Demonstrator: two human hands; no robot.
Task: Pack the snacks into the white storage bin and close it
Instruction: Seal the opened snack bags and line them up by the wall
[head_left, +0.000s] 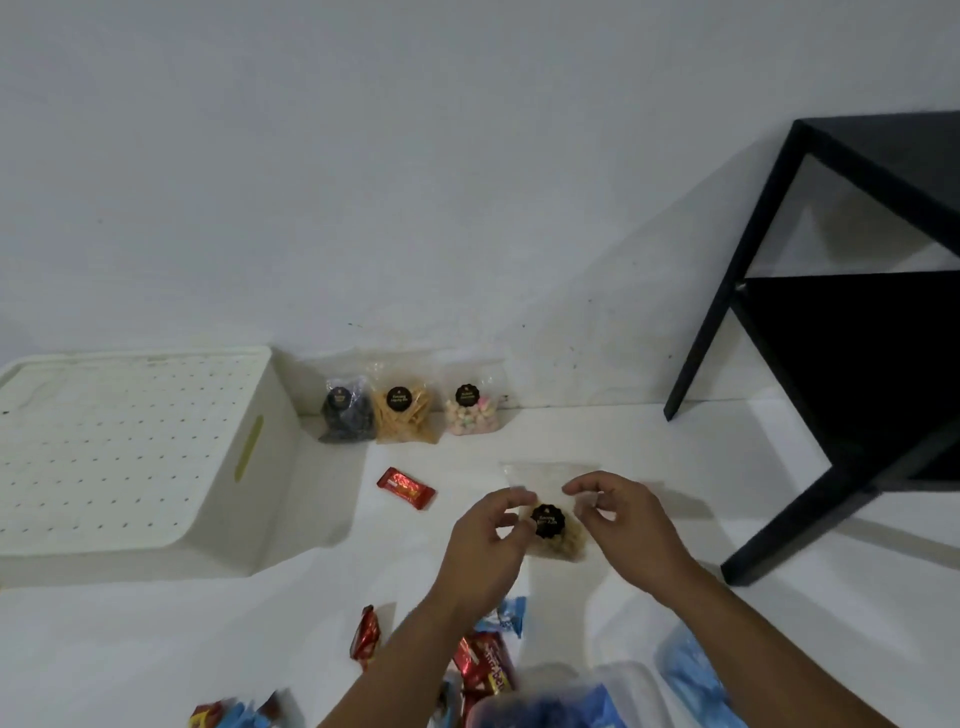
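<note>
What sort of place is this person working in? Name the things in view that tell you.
Probably a room at home, with the person working on the white floor against a plain wall. A black side table stands on it, beside a white storage bin and scattered snack packets.

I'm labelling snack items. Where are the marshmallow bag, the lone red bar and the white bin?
marshmallow bag (470, 413): head view, on the pastel sweets.
red bar (405, 487): head view, wrapper middle.
white bin (130, 441): head view, on its perforated lid.
</note>
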